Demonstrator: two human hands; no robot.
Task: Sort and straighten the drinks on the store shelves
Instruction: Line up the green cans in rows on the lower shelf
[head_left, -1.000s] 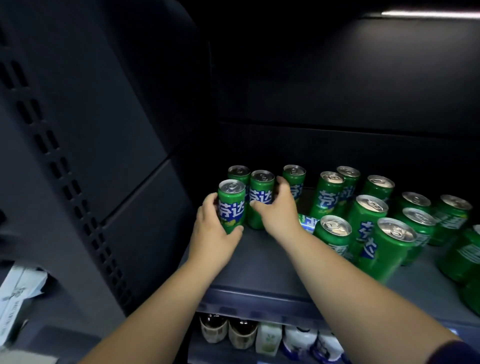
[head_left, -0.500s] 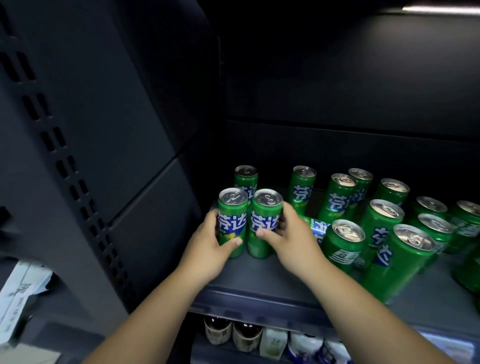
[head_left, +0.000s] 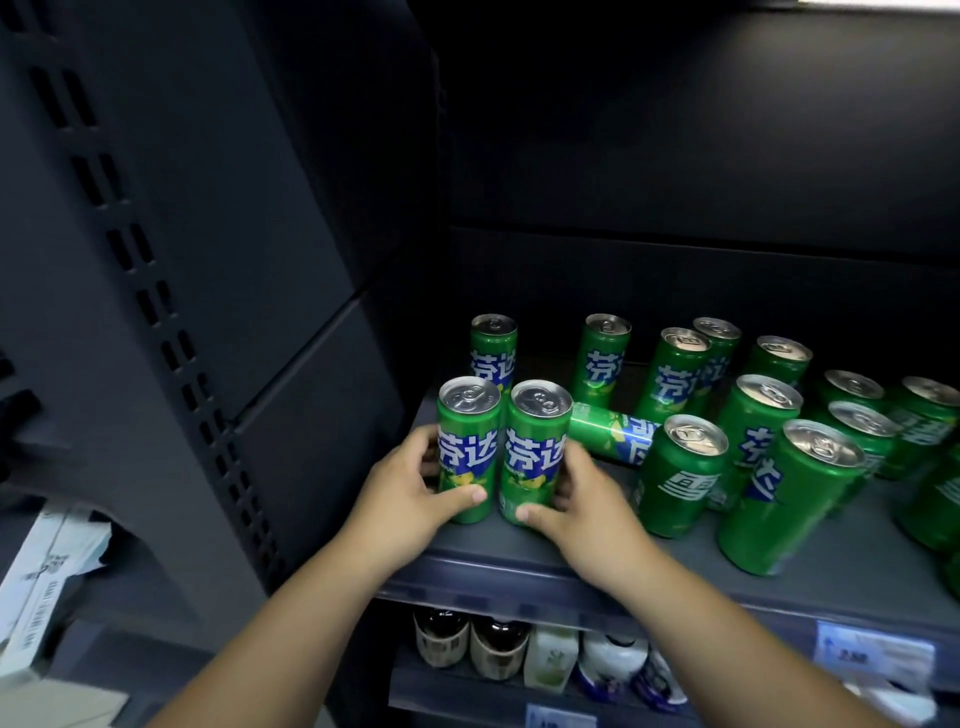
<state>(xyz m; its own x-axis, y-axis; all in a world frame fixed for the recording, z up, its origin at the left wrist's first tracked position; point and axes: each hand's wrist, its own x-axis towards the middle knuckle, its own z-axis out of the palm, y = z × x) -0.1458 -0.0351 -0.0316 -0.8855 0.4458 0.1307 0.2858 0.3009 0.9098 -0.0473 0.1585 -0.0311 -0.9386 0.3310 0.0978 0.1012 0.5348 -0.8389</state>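
Two tall green soda cans stand side by side near the front left of the dark shelf (head_left: 519, 551). My left hand (head_left: 402, 493) grips the left can (head_left: 467, 441), thumb across its front. My right hand (head_left: 576, 509) grips the right can (head_left: 535, 447) from the right, thumb at its base. Another upright can (head_left: 493, 353) stands behind them. One green can (head_left: 608, 431) lies on its side just right of my right hand. Several more green cans (head_left: 680, 473) stand loosely scattered across the right of the shelf.
The dark cabinet side wall (head_left: 234, 286) with a perforated upright rises close on the left. Below the shelf, bottles and cartons (head_left: 545, 660) fill a lower shelf with price tags (head_left: 872, 654). White papers (head_left: 47, 571) lie at the far left.
Both hands have drawn the two cans forward toward the shelf's front edge and set them side by side. The right-hand can left its place beside the back can.
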